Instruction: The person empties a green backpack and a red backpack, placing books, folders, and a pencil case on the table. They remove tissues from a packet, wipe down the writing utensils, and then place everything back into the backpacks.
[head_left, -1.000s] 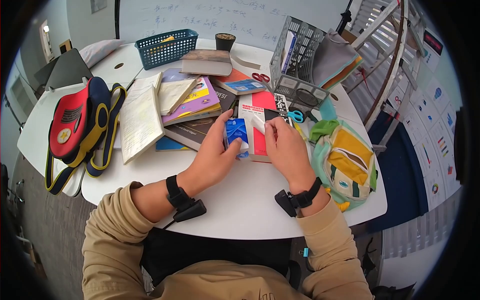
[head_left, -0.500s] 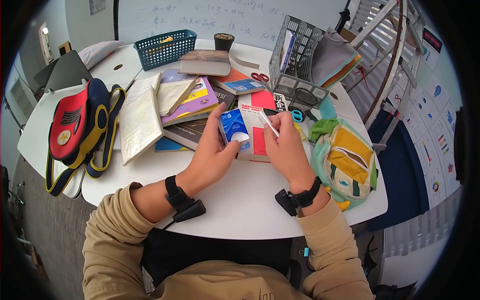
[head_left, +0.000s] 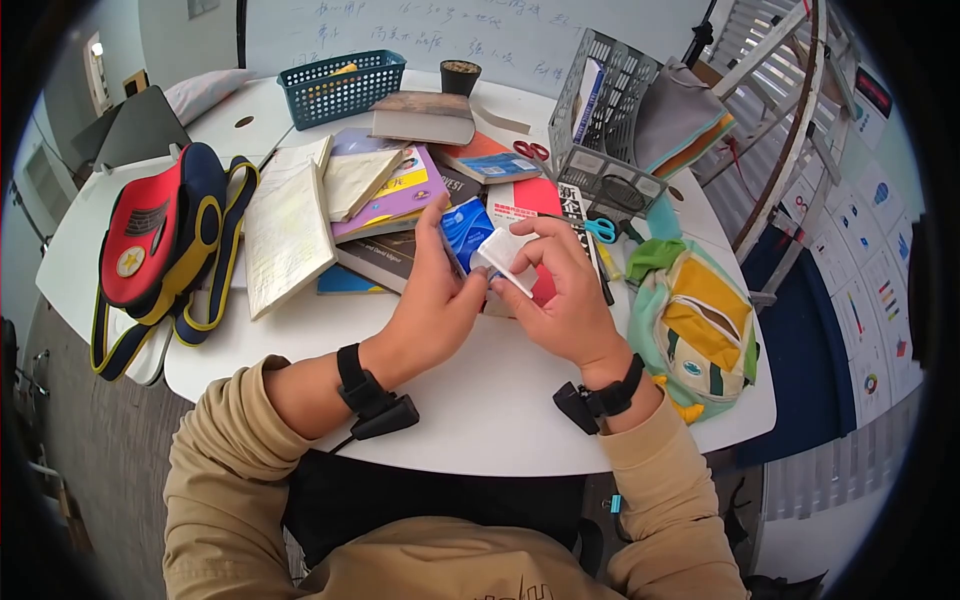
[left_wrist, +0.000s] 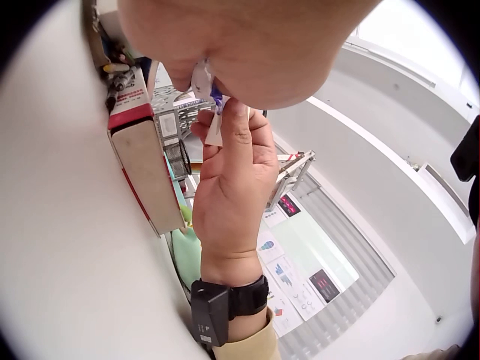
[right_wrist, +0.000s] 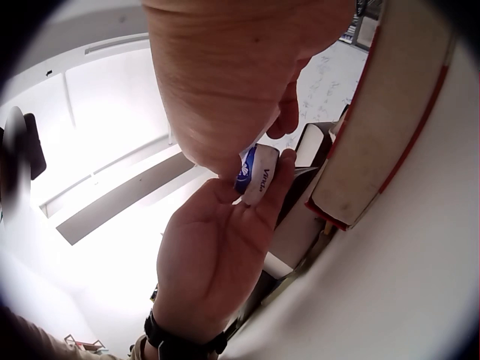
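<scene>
My left hand (head_left: 432, 308) grips a blue pack of tissues (head_left: 463, 230) above the front of the table, its thumb along the near side. "Vinda" reads on the white end of the pack in the right wrist view. Between the thumb and fingers of my right hand (head_left: 568, 300) is a folded white tissue (head_left: 505, 250), which overlaps the right edge of the pack. Behind both hands lies a thick red and white book (head_left: 525, 198), partly hidden by them.
Several stacked books (head_left: 395, 205) spread left of the hands, beside a red and navy bag (head_left: 165, 235). Blue-handled scissors (head_left: 601, 230) and a green and yellow backpack (head_left: 695, 325) are to the right. A grey file rack (head_left: 600, 130) and teal basket (head_left: 340, 92) stand behind.
My right hand has moved the folded tissue left, from apart from the pack to over its edge. The tissue now shows its broad face. The head view has shifted slightly.
</scene>
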